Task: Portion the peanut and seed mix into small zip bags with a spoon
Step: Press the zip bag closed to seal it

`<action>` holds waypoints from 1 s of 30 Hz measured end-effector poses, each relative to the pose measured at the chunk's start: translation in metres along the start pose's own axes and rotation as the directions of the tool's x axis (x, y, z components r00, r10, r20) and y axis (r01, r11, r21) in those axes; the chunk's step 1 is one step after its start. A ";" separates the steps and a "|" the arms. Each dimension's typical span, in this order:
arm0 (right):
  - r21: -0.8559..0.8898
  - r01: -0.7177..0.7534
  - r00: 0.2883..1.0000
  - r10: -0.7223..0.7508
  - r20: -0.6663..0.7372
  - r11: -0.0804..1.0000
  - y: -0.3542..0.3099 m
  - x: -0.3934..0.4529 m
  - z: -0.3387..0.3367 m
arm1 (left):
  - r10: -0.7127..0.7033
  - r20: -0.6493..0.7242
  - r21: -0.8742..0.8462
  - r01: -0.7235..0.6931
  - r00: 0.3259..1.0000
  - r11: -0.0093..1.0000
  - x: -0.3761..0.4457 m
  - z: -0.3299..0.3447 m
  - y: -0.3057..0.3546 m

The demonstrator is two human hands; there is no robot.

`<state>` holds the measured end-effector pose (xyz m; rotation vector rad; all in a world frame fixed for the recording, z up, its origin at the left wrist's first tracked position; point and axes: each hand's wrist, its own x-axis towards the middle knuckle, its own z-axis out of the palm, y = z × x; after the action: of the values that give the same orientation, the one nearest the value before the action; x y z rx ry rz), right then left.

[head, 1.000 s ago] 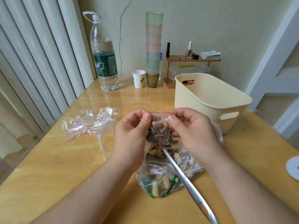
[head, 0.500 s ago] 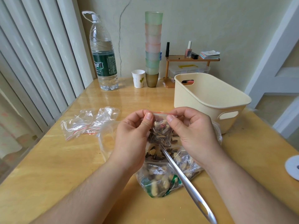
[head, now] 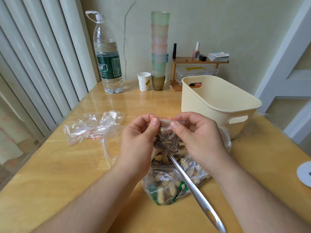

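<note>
A small zip bag [head: 165,138] holding sunflower seeds and a peanut hangs above the table's middle. My left hand [head: 137,143] pinches the left end of its red-striped zip strip and my right hand [head: 200,140] pinches the right end. Beneath them lies the large clear bag of peanut and seed mix [head: 170,180], open, with a metal spoon [head: 193,189] resting in it, handle pointing toward me. Several empty small zip bags [head: 90,128] lie crumpled to the left.
A cream plastic basket [head: 217,105] stands at the right behind my hands. Along the back wall stand a big water bottle [head: 107,58], a paper cup [head: 144,81], a stack of coloured cups [head: 159,47] and a small wooden shelf [head: 200,60]. A white disc [head: 304,174] lies at the right edge.
Both hands have shifted a little along the zip strip and raised the small bag slightly. The spoon and the big bag have not moved.
</note>
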<state>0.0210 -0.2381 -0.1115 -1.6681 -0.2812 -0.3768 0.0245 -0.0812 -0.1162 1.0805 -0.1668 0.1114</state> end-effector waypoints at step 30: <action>-0.042 0.023 0.999 -0.021 0.045 0.999 0.003 0.002 0.001 | 0.097 0.065 0.241 -0.110 0.993 0.964 0.001 -0.004 -0.004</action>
<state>0.0244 -0.2379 -0.1138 -1.7183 -0.3270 -0.3649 0.0261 -0.0792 -0.1210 1.3213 -0.2624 0.2012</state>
